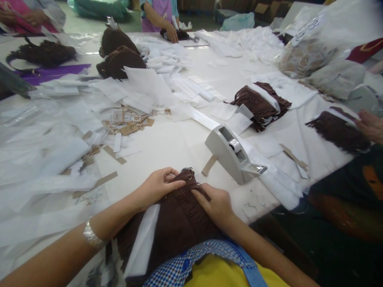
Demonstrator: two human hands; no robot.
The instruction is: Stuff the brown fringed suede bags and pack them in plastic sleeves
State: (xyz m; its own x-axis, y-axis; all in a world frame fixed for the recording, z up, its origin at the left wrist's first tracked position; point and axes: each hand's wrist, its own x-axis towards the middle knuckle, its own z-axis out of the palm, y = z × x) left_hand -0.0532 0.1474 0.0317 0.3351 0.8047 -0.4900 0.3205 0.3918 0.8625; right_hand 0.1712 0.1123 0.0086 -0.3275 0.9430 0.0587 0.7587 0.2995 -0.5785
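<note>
A dark brown fringed bag (182, 217) lies at the table's front edge against my body. My left hand (160, 185) grips its far upper edge, thumb on top, beside a small metal piece (188, 170). Along the same edge, my right hand (217, 203) pinches the brown material between thumb and fingers. A white paper strip (143, 239) lies over the bag's left part. Just beyond my right hand stands a grey tape dispenser (230, 153).
White paper sheets (44, 139) and tags (128, 123) cover the left. Brown bags lie at the back left (119, 56) and right (260, 103). Another person's hand (371, 125) touches a fringed bag (339, 129) at the right; people work across the table.
</note>
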